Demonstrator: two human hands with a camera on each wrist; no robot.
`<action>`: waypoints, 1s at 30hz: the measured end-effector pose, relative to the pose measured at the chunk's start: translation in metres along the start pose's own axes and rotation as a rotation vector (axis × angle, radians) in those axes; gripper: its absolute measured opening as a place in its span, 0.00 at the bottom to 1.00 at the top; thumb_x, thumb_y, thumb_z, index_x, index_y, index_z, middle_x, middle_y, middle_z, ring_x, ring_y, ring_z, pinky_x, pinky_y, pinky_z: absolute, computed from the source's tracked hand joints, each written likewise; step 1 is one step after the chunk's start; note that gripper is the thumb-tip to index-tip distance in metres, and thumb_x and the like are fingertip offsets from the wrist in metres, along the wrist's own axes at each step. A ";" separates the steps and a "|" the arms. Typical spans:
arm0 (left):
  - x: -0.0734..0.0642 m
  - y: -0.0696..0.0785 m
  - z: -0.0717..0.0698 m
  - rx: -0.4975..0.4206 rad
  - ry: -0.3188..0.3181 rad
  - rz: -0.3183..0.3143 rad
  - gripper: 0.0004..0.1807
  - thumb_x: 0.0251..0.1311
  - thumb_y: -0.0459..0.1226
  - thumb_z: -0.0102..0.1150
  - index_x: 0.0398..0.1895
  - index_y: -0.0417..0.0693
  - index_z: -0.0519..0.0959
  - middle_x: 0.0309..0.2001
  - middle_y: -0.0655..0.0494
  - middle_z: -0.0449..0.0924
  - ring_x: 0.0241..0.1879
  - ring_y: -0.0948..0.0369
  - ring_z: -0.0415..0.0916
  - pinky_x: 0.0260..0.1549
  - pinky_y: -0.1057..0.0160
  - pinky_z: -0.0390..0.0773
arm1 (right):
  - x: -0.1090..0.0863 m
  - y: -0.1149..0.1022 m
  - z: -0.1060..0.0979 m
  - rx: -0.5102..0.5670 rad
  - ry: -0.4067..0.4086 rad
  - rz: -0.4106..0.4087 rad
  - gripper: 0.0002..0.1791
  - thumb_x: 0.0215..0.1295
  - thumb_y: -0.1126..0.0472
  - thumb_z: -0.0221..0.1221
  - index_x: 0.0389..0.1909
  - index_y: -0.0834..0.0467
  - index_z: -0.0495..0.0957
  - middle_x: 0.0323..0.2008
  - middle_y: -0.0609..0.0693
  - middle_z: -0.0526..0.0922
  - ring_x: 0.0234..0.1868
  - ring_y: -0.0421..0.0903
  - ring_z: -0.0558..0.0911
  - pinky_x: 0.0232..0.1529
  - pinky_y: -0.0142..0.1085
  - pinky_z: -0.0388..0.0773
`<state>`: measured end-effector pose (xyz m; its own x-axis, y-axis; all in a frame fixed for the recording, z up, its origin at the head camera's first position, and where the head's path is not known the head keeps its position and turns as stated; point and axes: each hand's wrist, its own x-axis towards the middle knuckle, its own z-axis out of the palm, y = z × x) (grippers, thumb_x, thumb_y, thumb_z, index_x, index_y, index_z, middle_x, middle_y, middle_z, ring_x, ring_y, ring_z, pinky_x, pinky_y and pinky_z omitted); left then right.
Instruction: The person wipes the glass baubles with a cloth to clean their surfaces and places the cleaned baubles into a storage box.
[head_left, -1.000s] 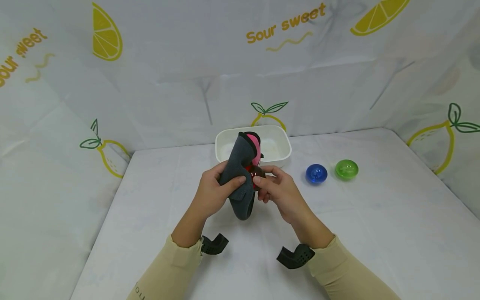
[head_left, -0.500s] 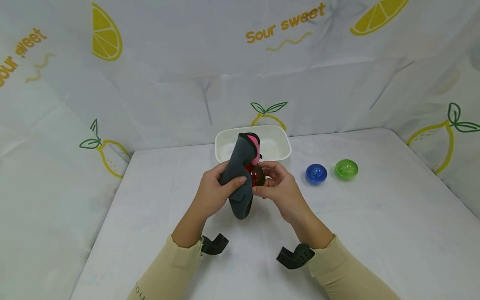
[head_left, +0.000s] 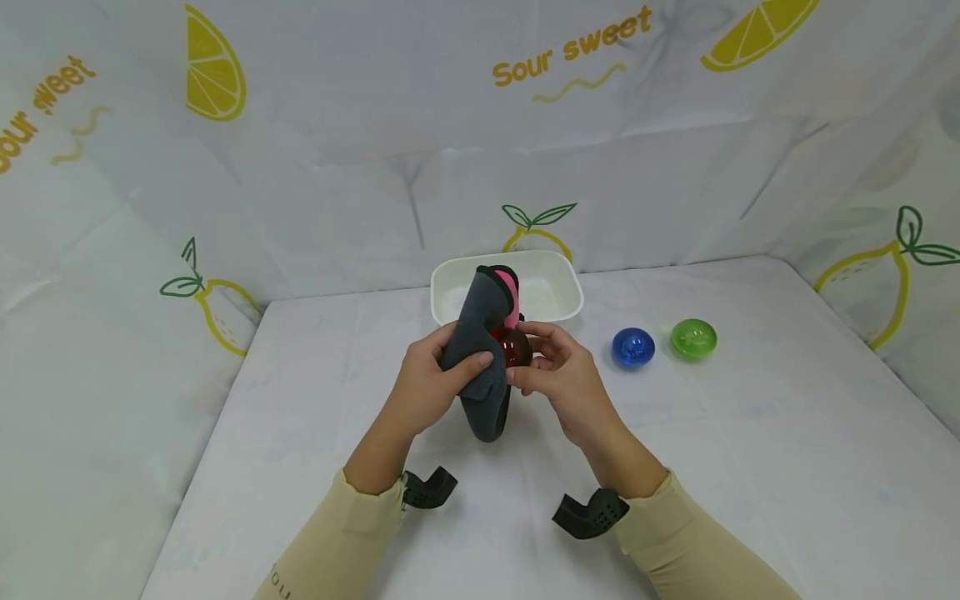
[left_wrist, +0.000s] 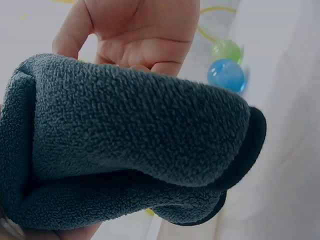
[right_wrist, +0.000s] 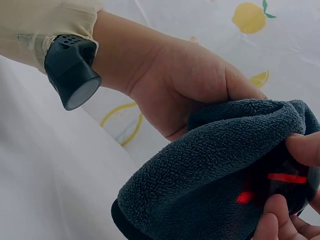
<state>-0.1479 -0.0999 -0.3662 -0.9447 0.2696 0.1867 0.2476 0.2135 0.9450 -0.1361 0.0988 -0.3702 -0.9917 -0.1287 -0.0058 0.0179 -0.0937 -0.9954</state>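
My left hand (head_left: 431,375) grips a folded dark grey terry cloth (head_left: 474,342) with a black edge and a bit of pink showing at its top right. Its thumb presses the near face. A shiny dark red translucent ball (head_left: 516,348) sits against the cloth's right side, partly covered by it. The right hand (head_left: 561,375) holds this ball between thumb and fingertips. In the right wrist view, a red glow shows on the cloth (right_wrist: 210,165) beside the right fingertips (right_wrist: 280,215). In the left wrist view the cloth (left_wrist: 135,125) hides the ball.
A white rectangular tub (head_left: 551,287) stands behind the cloth, against the back sheet. To the right lie a blue translucent ball (head_left: 632,347) and a green one (head_left: 693,338). Dark wrist cameras (head_left: 429,488) jut out from both sleeves. A white cloth (head_left: 300,400) covers the table.
The right thumb has slid down off the front of the red ball to its lower edge, and the fingers have spread, so more of the ball shows. The left hand has hardly moved.
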 end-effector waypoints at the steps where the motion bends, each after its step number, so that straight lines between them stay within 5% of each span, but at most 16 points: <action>1: 0.000 0.000 0.000 0.003 0.000 -0.004 0.24 0.62 0.45 0.66 0.60 0.53 0.76 0.48 0.52 0.83 0.45 0.57 0.82 0.45 0.56 0.83 | 0.000 0.000 0.000 0.003 0.003 0.002 0.32 0.57 0.72 0.65 0.65 0.61 0.69 0.47 0.56 0.77 0.30 0.42 0.77 0.32 0.31 0.78; 10: 0.000 0.000 0.001 -0.005 -0.003 -0.005 0.24 0.63 0.45 0.65 0.61 0.52 0.76 0.49 0.52 0.83 0.46 0.56 0.81 0.46 0.55 0.82 | -0.002 0.000 -0.001 -0.125 0.039 -0.063 0.33 0.55 0.69 0.68 0.63 0.52 0.73 0.48 0.54 0.76 0.30 0.44 0.75 0.32 0.30 0.78; 20: -0.001 0.003 0.003 0.002 -0.005 -0.003 0.24 0.63 0.43 0.65 0.62 0.51 0.75 0.51 0.52 0.83 0.47 0.57 0.81 0.47 0.55 0.82 | -0.004 0.006 -0.001 -0.471 0.092 -0.392 0.32 0.51 0.67 0.73 0.59 0.47 0.78 0.49 0.47 0.80 0.34 0.46 0.77 0.34 0.34 0.80; 27: -0.001 0.002 0.002 -0.012 -0.019 0.007 0.25 0.63 0.42 0.64 0.63 0.51 0.74 0.52 0.51 0.82 0.48 0.56 0.81 0.48 0.56 0.82 | -0.006 0.009 0.000 -0.686 0.119 -0.679 0.30 0.50 0.69 0.72 0.57 0.55 0.80 0.56 0.51 0.78 0.35 0.42 0.75 0.33 0.33 0.77; 30: -0.001 0.002 0.002 -0.016 -0.024 0.012 0.25 0.63 0.42 0.64 0.64 0.51 0.74 0.52 0.51 0.82 0.48 0.57 0.82 0.47 0.56 0.82 | -0.006 0.009 0.000 -0.703 0.124 -0.719 0.29 0.50 0.69 0.71 0.57 0.56 0.80 0.56 0.52 0.78 0.36 0.42 0.75 0.34 0.33 0.77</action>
<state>-0.1459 -0.0977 -0.3650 -0.9363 0.2942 0.1920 0.2553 0.1946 0.9471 -0.1304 0.0988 -0.3795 -0.7445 -0.1631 0.6474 -0.6283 0.4990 -0.5969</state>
